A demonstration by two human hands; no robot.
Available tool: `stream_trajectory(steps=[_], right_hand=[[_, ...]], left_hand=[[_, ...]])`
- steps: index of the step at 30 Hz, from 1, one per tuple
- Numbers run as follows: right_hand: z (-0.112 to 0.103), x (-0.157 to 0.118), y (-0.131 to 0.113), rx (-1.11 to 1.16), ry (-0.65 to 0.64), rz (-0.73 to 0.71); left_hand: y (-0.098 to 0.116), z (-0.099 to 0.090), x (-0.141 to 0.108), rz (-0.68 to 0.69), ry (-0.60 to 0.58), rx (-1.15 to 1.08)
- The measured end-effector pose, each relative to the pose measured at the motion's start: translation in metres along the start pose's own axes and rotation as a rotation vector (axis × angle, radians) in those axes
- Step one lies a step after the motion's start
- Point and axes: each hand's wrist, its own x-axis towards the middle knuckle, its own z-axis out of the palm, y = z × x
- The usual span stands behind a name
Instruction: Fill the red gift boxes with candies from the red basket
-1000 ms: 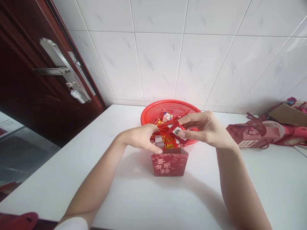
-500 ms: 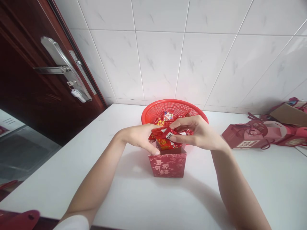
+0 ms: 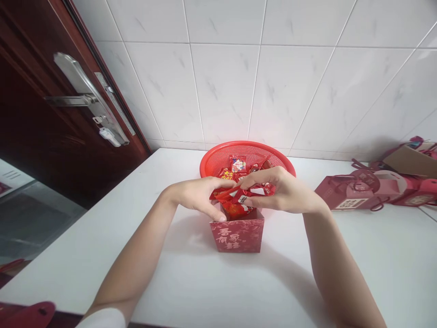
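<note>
A small open-topped red cardboard box (image 3: 237, 239) with pale Chinese characters on its front stands on the white table. My left hand (image 3: 196, 197) is curved around its left rear side, the thumb along the rim and the fingers partly hidden behind red wrappers. Shiny red wrapped packets (image 3: 234, 210) stick up from the box's mouth. Above them, my right hand (image 3: 278, 190) pinches a small red wrapped sweet (image 3: 241, 199) with a white label between thumb and fingers. Just behind both hands sits a red perforated plastic basket (image 3: 213, 159) holding several wrapped sweets (image 3: 238, 163).
Several red gift boxes (image 3: 344, 189) with ribbons stand together at the right, beside an open box (image 3: 411, 159) with a brown interior. A tiled wall (image 3: 225, 91) borders the table (image 3: 191, 282) at the back. A dark wooden door (image 3: 34, 132) with keys in its lock is at left.
My right hand has moved slightly left and lowered the small sweet towards the box's mouth. The red packets there sit lower and closer together. My left hand keeps nearly the same place.
</note>
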Motion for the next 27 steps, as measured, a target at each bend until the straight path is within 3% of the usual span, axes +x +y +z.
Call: stream_trajectory(steps=[8, 15, 22, 27], right_hand=[[-0.010, -0.008, -0.003, -0.088, 0.041, -0.006], [-0.007, -0.009, -0.010, -0.153, -0.045, -0.022], [-0.013, -0.022, -0.027, -0.092, -0.021, -0.130], [-0.015, -0.032, -0.041, -0.064, -0.076, -0.227]], left_hand=[[0.006, -0.002, 0.000, -0.018, -0.042, 0.042], [0.009, 0.003, -0.003, -0.015, -0.069, -0.054], [0.039, 0.020, -0.019, 0.047, -0.066, 0.088], [0.058, 0.035, -0.035, 0.073, -0.021, 0.257]])
